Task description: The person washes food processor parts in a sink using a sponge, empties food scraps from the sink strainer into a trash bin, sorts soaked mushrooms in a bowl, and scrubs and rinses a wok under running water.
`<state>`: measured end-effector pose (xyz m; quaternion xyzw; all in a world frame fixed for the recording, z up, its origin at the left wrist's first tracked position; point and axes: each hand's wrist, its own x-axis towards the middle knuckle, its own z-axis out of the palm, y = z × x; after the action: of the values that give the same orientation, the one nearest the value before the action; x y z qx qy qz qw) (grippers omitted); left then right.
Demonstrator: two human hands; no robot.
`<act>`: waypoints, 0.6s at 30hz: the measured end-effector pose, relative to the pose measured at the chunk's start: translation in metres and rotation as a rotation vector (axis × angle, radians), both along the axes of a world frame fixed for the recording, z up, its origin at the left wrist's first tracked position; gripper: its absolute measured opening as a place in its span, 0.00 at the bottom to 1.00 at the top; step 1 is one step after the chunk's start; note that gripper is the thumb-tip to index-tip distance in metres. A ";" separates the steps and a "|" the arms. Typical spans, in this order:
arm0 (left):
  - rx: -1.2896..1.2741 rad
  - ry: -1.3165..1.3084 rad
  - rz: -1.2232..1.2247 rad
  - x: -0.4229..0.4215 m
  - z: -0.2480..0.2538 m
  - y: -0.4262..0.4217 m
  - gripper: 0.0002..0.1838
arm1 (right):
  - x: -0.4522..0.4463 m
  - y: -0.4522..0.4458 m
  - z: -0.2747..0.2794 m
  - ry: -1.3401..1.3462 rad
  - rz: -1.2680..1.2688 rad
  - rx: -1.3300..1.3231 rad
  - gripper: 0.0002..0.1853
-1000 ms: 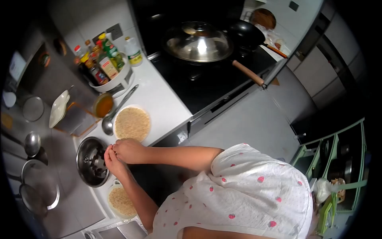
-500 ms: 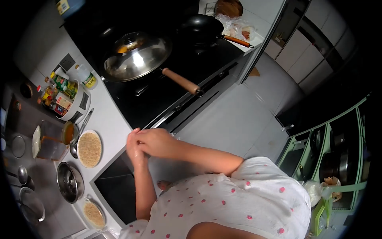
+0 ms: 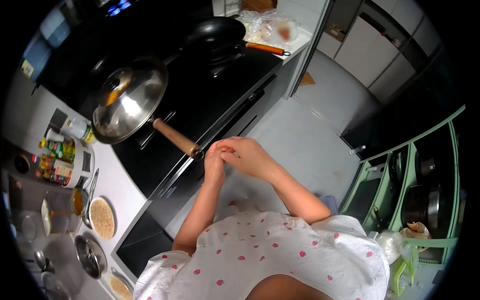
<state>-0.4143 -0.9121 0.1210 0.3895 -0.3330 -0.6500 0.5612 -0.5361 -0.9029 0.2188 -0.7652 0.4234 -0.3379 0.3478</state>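
Note:
My left hand (image 3: 214,164) and my right hand (image 3: 246,156) are clasped together at chest height, out over the floor just off the stove's front edge. The right hand's fingers fold over those of the left, which hides part of them. No object shows between them. Closest to the hands is the wooden handle of a wok (image 3: 177,138), which stands on the black stove (image 3: 200,95) under a domed steel lid (image 3: 142,92). That handle's end lies just left of my left hand in the view.
A black frying pan (image 3: 215,32) sits on the far burner. Along the left counter are a rack of bottles (image 3: 82,165), a plate of pale brown crumbs (image 3: 102,218) and a steel bowl (image 3: 90,256). A green shelf (image 3: 410,160) stands to the right.
The view has turned, so the stove and counter sit further left. My clasped hands have moved right in the view and stay together, from beside the counter corner to beside the wok handle.

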 end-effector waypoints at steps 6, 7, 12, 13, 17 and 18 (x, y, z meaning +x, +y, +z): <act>0.107 -0.041 -0.041 -0.043 0.007 -0.051 0.13 | -0.072 -0.044 -0.001 -0.080 -0.200 0.267 0.12; 0.111 -0.041 -0.045 -0.048 0.006 -0.059 0.13 | -0.083 -0.055 -0.008 -0.016 -0.258 0.250 0.12; 0.157 -0.030 0.115 -0.088 -0.003 -0.113 0.12 | -0.151 -0.112 -0.030 -0.012 -0.269 0.346 0.12; 0.150 -0.017 0.149 -0.101 -0.002 -0.128 0.12 | -0.167 -0.126 -0.032 -0.019 -0.273 0.388 0.12; 0.111 0.095 0.228 -0.155 0.011 -0.181 0.17 | -0.234 -0.185 -0.045 -0.109 -0.240 0.456 0.11; 0.101 0.115 0.228 -0.165 0.013 -0.193 0.17 | -0.248 -0.198 -0.043 -0.218 -0.255 0.499 0.10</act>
<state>-0.5793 -1.1050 0.1342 0.4147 -0.2204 -0.6193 0.6292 -0.7838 -1.1010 0.1754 -0.5558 0.5464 -0.3445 0.5234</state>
